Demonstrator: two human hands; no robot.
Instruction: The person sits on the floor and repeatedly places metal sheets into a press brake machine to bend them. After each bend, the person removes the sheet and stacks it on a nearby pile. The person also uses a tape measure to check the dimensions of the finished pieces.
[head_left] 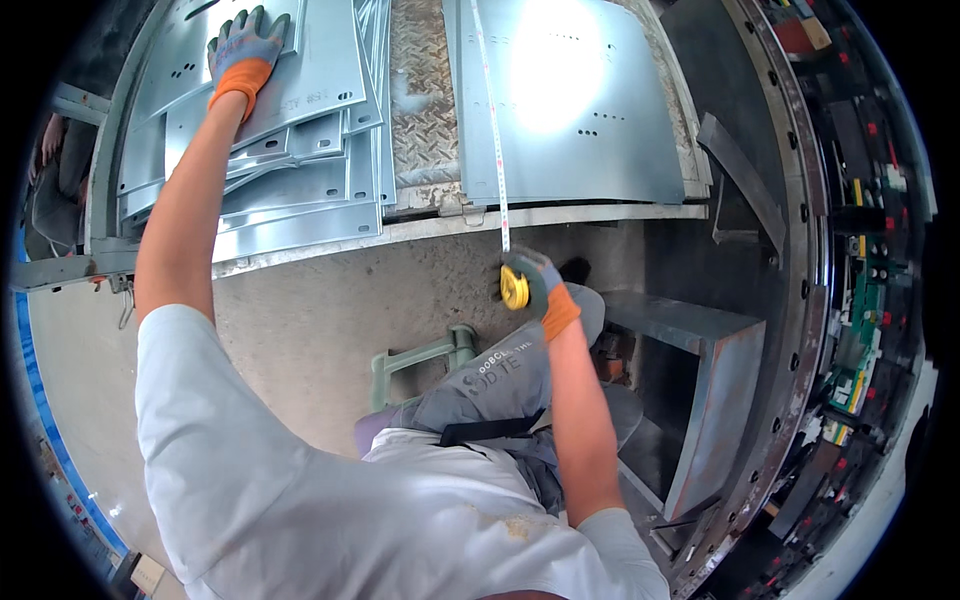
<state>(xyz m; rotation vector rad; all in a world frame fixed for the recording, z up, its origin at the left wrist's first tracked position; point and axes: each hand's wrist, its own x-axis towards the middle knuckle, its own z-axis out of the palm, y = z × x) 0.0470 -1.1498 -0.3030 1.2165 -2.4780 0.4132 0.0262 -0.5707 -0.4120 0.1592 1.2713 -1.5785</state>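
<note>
Tape measure (515,288) on show, and holding it just in front of the near edge of the big sheet (615,165), closing the gloved right hand (541,282) firmly around its round yellow case! Stretching the pale blade (495,130) across the left part of the big sheet, carrying it up and out of view past the far end. Over to the left of the big sheet now: resting the gloved left hand (246,52) palm down on a stack of metal plates (290,105), spreading the fingers slightly apart. Seeing plenty of layers there, fanning out unevenly toward the near side. Spotting a strip of patterned metal (420,110) between that stack and the big sheet. Catching a strong white glare on the big sheet itself, and picking out small holes (600,132) too. Looking right of the big sheet: finding a slanting bar (745,185). Looking nearer the body than the big sheet: passing a green frame (415,358) on the floor (300,330), then, farther right, reaching a rust-marked steel box (725,410).
</note>
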